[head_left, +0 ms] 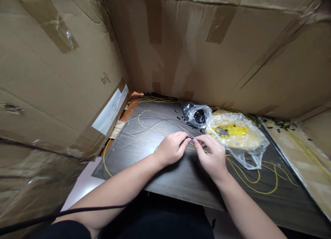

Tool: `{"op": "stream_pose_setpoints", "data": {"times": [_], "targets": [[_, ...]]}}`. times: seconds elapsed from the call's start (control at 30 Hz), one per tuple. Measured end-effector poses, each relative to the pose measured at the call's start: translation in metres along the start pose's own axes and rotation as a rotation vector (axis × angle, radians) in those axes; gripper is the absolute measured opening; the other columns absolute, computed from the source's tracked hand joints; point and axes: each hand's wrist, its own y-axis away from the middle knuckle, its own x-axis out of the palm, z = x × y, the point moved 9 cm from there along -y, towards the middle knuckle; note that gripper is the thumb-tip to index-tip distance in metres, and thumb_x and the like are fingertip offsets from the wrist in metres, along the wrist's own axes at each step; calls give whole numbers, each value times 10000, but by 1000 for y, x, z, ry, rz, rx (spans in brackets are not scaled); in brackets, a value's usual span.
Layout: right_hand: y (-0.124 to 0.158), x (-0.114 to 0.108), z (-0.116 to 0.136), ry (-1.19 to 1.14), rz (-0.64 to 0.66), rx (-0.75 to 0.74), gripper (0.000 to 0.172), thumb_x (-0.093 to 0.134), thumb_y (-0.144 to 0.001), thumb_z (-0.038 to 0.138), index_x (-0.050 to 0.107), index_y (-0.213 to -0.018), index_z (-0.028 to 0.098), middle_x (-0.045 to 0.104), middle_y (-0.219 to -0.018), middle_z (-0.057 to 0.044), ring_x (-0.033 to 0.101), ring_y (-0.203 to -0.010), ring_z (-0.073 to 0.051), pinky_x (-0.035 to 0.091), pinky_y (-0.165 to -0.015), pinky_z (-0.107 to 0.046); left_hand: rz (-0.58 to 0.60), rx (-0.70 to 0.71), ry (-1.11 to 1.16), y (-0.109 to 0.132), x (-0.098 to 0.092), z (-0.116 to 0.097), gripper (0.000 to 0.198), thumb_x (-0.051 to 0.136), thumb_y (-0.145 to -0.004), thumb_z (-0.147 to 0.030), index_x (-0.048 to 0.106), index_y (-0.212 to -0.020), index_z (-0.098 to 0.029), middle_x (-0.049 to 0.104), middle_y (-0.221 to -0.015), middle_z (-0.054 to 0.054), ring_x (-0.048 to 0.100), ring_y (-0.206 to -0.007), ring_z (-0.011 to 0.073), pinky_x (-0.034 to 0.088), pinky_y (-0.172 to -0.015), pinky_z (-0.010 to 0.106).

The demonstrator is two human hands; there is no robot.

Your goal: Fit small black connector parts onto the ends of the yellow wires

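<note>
My left hand (pixel 173 148) is closed in a pinch on a small black tube-shaped piece (pixel 190 137) above the table. The thumb and forefinger of my right hand (pixel 210 154) are pressed together at the right end of that piece; what they grip is too small to make out. Thin yellow wires (pixel 267 193) lie curled to the right of my right hand, and some pass beneath both hands. Just beyond my fingers, loose small black pieces (pixel 178 118) are scattered beside a clear bag of black pieces (pixel 199 117).
A clear plastic bag with small yellow parts (pixel 234 130) sits right of the black ones. Cardboard walls (pixel 186 56) enclose the dark table (pixel 178 180) at the back and left. A cardboard strip (pixel 294 146) with more wires and black pieces lies right. A black cord (pixel 85 209) crosses my left forearm.
</note>
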Motion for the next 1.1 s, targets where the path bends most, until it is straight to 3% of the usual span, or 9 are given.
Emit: {"op": "stream_pose_setpoints", "data": {"times": [0.07,0.23,0.4,0.73,1.1], "targets": [[-1,0,1,2,21,6,79,600,-949,198,666,-906,203,663,-851,-33,594,-680,-148,494,-663,-296,-11,7,9,0,-1,0,289,411,-1036,-334,571,-860,-170,622,-800,37,587,-755,157,448,-713,277],[-2,3,9,48,172,-14,110,573,-968,235,662,-906,211,667,-885,-35,578,-657,-137,474,-658,-289,-21,50,133,2,-6,-5,221,412,-1037,-318,572,-1096,-177,689,-975,51,646,-871,159,480,-800,267],[0,-4,9,103,245,10,145,563,-966,246,616,-837,206,622,-799,-7,548,-641,-130,438,-663,-282,68,74,66,3,2,-6,276,382,-1043,-337,576,-923,-181,673,-840,39,624,-745,152,448,-692,261],[15,-81,-6,263,86,85,161,610,-938,294,605,-802,209,590,-734,12,522,-626,-126,410,-637,-268,148,62,-42,6,13,-1,270,355,-1041,-356,567,-978,-200,690,-851,34,646,-755,170,432,-686,271],[23,-98,-13,398,-25,81,199,580,-934,331,615,-781,209,597,-700,5,540,-596,-136,421,-630,-284,407,-53,66,-5,8,-19,245,393,-1032,-355,571,-951,-207,672,-838,12,608,-728,156,435,-671,249]]}}
